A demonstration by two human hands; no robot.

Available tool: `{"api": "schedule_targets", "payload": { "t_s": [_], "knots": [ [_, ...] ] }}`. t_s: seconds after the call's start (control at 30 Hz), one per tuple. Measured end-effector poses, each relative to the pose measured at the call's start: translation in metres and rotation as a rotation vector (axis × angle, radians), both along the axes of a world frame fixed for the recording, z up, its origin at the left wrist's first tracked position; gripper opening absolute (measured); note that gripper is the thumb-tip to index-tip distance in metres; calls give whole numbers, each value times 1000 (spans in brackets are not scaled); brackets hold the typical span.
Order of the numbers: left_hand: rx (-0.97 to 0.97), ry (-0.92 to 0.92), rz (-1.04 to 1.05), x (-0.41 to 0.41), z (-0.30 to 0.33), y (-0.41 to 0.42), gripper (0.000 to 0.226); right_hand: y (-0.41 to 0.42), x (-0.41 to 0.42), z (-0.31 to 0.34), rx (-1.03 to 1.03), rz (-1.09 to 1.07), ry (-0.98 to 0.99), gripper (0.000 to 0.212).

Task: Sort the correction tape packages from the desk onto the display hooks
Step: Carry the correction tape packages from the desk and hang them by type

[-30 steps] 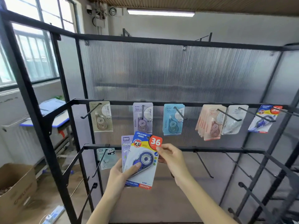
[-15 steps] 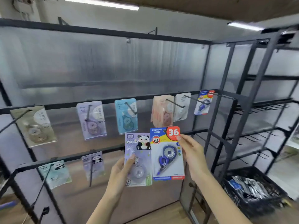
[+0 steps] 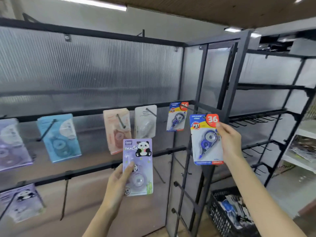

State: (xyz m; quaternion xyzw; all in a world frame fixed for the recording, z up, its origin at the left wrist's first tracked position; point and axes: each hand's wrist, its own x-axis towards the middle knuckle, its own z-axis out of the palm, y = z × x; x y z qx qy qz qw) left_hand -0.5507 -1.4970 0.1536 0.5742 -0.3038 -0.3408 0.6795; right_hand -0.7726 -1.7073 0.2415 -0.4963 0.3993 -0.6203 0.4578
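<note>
My right hand (image 3: 230, 142) grips a blue-and-yellow correction tape package (image 3: 204, 142) with a red "36" badge, held upright just right of and below a matching package (image 3: 177, 117) that hangs on the rightmost upper hook (image 3: 196, 110). My left hand (image 3: 118, 182) holds a purple panda package (image 3: 140, 166) by its left edge, thumb on its front, in front of the lower rail. Other packages hang on the upper rail: purple (image 3: 8, 144), blue (image 3: 59, 137), pink stack (image 3: 117, 130), white (image 3: 145, 124). Another panda package (image 3: 22, 202) hangs at lower left.
The black display rack (image 3: 95, 110) has bare hooks (image 3: 159, 175) on its lower rail and on the side panel (image 3: 181, 190). A second black rack (image 3: 266, 117) with several bare hooks stands to the right. A black basket (image 3: 222, 218) with packages sits on the floor.
My view has swung right. My right hand has carried the blue "36" package up and right, away from the panda package, toward the matching one on the hook. My left hand keeps the panda package.
</note>
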Motion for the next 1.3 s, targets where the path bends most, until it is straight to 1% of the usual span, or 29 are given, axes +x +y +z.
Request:
{"api": "schedule_targets", "payload": {
  "t_s": [0.2, 0.4, 0.53, 0.67, 0.8, 0.9, 1.0, 1.07, 1.17, 1.23, 1.3],
  "knots": [
    [1, -4, 64, -26, 1, -40, 25, -48, -12, 7, 5, 55, 54, 12],
    [6, -8, 81, -33, -2, -59, 28, -55, -15, 5, -29, 105, 110, 8],
    [0, -7, 107, -30, -1, -62, 30, -61, -15, 3, -45, 93, 106, 5],
    [-16, -2, 134, -28, 0, -61, 29, -78, 6, -2, -25, 99, 163, 12],
    [-18, -3, 153, -25, -1, -57, 27, -102, 44, -10, -8, 105, 227, 2],
    [-16, 7, 183, -18, -2, -49, 29, -116, 74, -9, 25, 86, 234, 3],
    [-23, 28, 221, -12, -1, -38, 28, -128, 98, -8, 82, 59, 214, 16],
    [-25, 38, 243, -9, 0, -29, 29, -132, 110, -9, 99, 29, 241, 23],
    [-22, 45, 282, -5, 3, -14, 28, -138, 122, -13, 143, -17, 242, 27],
    [-15, 45, 304, -2, 4, -4, 28, -131, 125, -16, 168, -51, 284, 29],
    [-14, 49, 320, 0, 4, 7, 28, -116, 126, -24, 179, -72, 258, 33]
  ]
}}
